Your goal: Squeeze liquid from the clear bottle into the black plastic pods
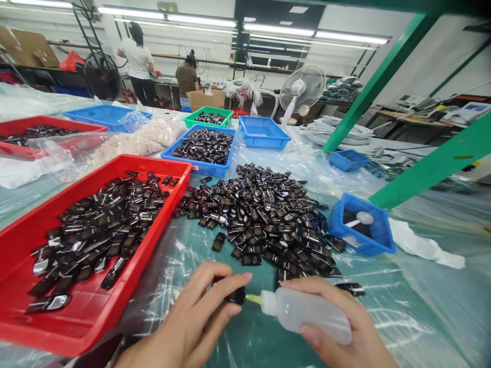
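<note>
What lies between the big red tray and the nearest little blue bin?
A heap of small black parts, from red tray to blue bin, seen in the head view.

left hand (192,322) pinching, right hand (368,337) gripping

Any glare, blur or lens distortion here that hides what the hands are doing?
Head view: even light from the ceiling tube lights; white glare streaks on the plastic sheet, glints on the black parts pile; wide-angle stretch toward the edges; the left hand pinching a black part and the right hand on the squeeze bottle are sharp, wrists cropped.
</note>
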A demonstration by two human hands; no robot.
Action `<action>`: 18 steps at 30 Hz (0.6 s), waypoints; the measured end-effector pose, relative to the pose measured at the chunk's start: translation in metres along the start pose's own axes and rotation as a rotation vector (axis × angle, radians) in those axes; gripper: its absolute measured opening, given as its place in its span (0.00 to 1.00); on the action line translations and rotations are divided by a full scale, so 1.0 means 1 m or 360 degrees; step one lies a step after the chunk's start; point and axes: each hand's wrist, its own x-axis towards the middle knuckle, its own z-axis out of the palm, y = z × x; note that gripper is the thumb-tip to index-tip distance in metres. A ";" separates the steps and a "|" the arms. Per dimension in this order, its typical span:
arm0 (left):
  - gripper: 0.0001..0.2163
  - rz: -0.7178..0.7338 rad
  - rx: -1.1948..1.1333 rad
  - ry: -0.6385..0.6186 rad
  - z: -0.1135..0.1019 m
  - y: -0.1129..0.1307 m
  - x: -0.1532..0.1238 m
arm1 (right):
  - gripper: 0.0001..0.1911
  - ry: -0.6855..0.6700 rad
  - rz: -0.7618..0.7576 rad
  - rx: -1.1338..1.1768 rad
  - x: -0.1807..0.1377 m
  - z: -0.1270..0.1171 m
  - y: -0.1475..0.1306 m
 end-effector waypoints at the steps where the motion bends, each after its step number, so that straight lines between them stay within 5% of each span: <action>1: 0.16 0.0041 0.0004 -0.0010 0.000 0.000 0.000 | 0.15 -0.0005 0.0018 -0.0001 0.000 -0.001 0.000; 12: 0.16 0.0111 0.0075 -0.0020 -0.003 0.003 -0.003 | 0.20 -0.0063 0.0221 -0.0021 -0.001 -0.006 -0.006; 18: 0.16 0.0081 0.0062 -0.0048 -0.003 0.007 -0.003 | 0.14 -0.0254 0.0039 -0.0121 0.003 -0.016 0.005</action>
